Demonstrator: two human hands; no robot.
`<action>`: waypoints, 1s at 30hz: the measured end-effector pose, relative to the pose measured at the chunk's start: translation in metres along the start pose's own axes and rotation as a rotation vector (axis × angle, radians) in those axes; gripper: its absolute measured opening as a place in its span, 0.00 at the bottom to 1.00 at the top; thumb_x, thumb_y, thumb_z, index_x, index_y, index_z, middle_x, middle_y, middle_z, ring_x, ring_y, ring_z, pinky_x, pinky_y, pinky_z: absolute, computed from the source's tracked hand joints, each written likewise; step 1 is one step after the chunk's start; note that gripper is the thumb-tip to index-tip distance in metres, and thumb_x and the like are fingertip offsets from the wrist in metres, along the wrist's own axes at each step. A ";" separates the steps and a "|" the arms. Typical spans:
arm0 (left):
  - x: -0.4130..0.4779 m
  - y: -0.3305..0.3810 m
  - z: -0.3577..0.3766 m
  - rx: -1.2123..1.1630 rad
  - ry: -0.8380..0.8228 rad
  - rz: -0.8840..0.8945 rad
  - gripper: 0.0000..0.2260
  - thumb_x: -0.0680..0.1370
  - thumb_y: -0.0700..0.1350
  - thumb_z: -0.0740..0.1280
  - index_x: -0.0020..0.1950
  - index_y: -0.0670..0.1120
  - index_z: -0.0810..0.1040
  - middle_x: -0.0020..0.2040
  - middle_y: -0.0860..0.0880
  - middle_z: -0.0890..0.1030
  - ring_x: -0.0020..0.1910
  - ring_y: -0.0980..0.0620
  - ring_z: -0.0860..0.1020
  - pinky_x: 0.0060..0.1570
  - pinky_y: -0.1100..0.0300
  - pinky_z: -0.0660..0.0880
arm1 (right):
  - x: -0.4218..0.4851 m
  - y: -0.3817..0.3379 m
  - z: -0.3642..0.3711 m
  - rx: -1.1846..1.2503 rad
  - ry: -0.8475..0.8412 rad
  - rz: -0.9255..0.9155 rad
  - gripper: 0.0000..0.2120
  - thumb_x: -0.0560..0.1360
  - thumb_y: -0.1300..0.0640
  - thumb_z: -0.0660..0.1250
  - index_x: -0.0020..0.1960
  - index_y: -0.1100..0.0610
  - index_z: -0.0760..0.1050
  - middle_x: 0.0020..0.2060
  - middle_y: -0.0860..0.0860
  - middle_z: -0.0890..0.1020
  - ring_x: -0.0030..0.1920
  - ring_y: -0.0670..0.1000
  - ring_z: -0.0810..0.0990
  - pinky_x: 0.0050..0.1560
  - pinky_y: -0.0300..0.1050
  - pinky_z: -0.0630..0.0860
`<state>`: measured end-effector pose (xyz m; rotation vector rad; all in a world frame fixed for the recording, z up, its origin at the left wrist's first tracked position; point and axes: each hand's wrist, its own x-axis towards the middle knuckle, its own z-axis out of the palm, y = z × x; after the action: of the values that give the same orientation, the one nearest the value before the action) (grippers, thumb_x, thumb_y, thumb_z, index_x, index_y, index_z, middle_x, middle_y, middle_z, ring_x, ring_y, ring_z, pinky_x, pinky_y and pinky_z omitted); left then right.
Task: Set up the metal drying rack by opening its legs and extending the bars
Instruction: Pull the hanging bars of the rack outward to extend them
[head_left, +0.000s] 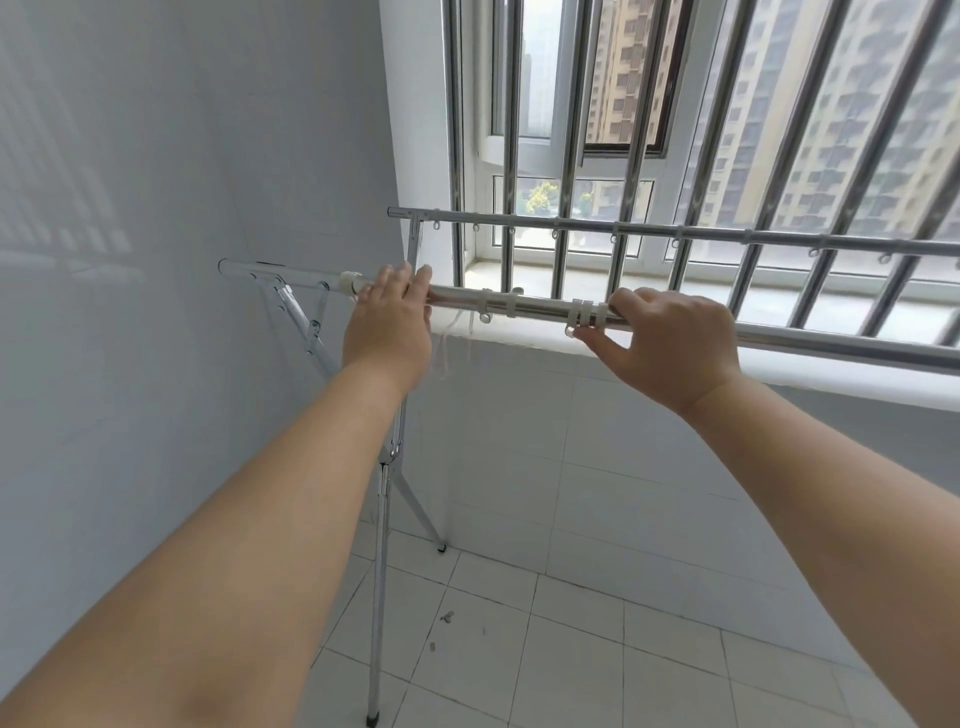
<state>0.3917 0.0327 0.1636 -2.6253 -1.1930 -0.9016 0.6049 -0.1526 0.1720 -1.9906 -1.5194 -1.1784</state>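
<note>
The metal drying rack stands upright on crossed legs (382, 525) spread on the tiled floor. Its near bar (530, 304) runs left to right at chest height, with white plastic clips on it. A thinner section of that bar (270, 270) sticks out left past a white collar (349, 283). My left hand (389, 322) grips the bar just right of the collar. My right hand (670, 343) holds the bar further right, thumb under it, beside a group of clips (584, 314). The far bar (649, 231) runs parallel behind, with small hook rings.
A white wall (156, 208) is close on the left, near the bar's end. Behind the rack is a window sill (597, 283) with vertical steel security bars (639, 130). The floor is white tile (571, 649) with small bits of debris (447, 617).
</note>
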 end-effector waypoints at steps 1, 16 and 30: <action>0.000 0.002 0.000 -0.002 -0.016 -0.012 0.22 0.82 0.42 0.53 0.76 0.44 0.56 0.77 0.42 0.57 0.76 0.42 0.53 0.76 0.47 0.50 | -0.001 0.001 -0.001 0.008 -0.011 0.006 0.23 0.73 0.35 0.63 0.39 0.56 0.77 0.28 0.51 0.78 0.28 0.57 0.78 0.28 0.42 0.69; -0.017 0.140 -0.005 -0.258 0.117 0.303 0.20 0.79 0.41 0.55 0.72 0.43 0.65 0.72 0.43 0.68 0.73 0.45 0.63 0.75 0.45 0.52 | -0.072 0.067 -0.066 0.035 -0.036 0.250 0.15 0.78 0.51 0.62 0.61 0.56 0.75 0.56 0.57 0.76 0.59 0.59 0.73 0.61 0.54 0.69; -0.035 0.296 0.016 -0.182 0.011 0.364 0.20 0.81 0.51 0.54 0.72 0.46 0.65 0.69 0.45 0.72 0.71 0.45 0.64 0.74 0.43 0.46 | -0.157 0.246 -0.159 -0.047 -0.423 0.673 0.24 0.79 0.54 0.62 0.74 0.48 0.64 0.67 0.55 0.69 0.69 0.56 0.64 0.66 0.54 0.67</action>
<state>0.5941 -0.1863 0.1690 -2.8386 -0.6207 -0.9865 0.7582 -0.4475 0.1867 -2.5939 -0.8317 -0.5405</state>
